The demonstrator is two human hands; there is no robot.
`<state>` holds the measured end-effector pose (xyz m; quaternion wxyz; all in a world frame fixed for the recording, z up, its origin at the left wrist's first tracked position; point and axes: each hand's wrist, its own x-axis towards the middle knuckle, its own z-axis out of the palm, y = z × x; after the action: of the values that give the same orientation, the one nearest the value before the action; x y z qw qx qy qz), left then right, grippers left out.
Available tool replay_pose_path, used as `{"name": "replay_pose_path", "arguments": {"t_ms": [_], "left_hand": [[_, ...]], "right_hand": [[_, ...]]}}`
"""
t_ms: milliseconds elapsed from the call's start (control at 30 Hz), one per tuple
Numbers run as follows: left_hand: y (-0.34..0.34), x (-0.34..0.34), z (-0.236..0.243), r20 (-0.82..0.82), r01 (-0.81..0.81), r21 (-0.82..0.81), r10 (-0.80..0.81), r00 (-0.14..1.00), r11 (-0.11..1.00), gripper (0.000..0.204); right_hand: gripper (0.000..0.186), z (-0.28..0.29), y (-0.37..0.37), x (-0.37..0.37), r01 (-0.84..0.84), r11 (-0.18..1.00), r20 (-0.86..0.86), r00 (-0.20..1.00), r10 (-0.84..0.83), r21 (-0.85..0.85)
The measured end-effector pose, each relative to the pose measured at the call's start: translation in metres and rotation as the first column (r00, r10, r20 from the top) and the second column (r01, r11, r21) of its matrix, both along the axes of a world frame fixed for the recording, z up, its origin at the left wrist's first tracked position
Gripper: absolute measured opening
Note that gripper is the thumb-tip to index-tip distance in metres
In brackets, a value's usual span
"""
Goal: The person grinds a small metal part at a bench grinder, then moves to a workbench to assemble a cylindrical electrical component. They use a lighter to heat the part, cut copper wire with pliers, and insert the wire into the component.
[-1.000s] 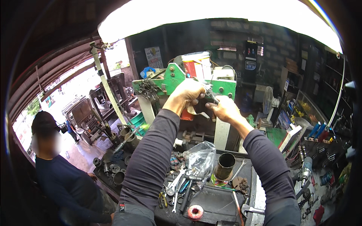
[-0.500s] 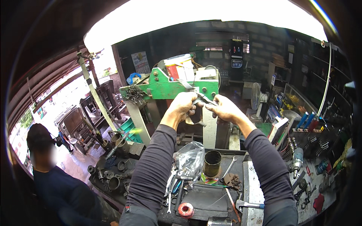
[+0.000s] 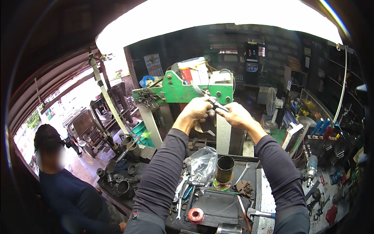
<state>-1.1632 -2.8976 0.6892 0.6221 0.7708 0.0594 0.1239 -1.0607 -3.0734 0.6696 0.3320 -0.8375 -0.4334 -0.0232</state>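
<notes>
Raised over the workbench, my left hand is closed around the dark metal body of a tool with a curved grey band. The band's ends stick out above and below that hand. My right hand pinches the tool's dark handle from the right side. My fingers cover much of the tool, so its exact kind is unclear. Beyond both hands stands a green steel press frame on pale posts. Below them on the bench are an open metal cylinder and a clear plastic bag.
Wrenches, a red roll and a hammer lie on the bench. At the left stands another person, near greasy metal parts. A power drill lies on the right-hand table.
The whole view has shifted, so the surroundings sit slightly farther right. Both hands keep their hold on the banded tool, whose lower band end now hangs at a different angle.
</notes>
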Motion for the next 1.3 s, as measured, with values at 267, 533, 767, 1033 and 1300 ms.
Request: {"name": "replay_pose_path", "arguments": {"t_ms": [267, 533, 767, 1033, 1300], "left_hand": [[-0.013, 0.039, -0.045, -0.044, -0.213, 0.414, 0.253, 0.966, 0.885, 0.033], [-0.040, -0.059, -0.076, 0.160, -0.057, -0.032, 0.062, 0.985, 0.998, 0.030], [-0.076, -0.220, -0.060, 0.347, 0.142, -0.346, -0.014, 0.938, 0.927, 0.028], [-0.186, -0.273, -0.099, 0.391, 0.105, -0.596, 0.174, 0.904, 0.796, 0.036], [-0.284, -0.317, -0.122, -0.071, 0.141, -0.626, -0.236, 0.969, 0.767, 0.051]], "right_hand": [[0.051, -0.021, -0.045, 0.024, 0.409, 0.898, 0.283, 0.891, -0.355, -0.164], [0.040, -0.074, -0.157, -0.020, 0.241, 0.948, -0.180, 0.962, -0.206, 0.206], [0.020, -0.174, -0.287, -0.165, 0.322, 0.911, -0.665, 0.743, -0.074, 0.259], [0.030, -0.322, -0.366, -0.260, 0.653, 0.750, -0.349, 0.682, -0.643, -0.105], [0.029, -0.384, -0.376, -0.307, 0.677, 0.666, -0.127, 0.666, -0.735, -0.313]]}}
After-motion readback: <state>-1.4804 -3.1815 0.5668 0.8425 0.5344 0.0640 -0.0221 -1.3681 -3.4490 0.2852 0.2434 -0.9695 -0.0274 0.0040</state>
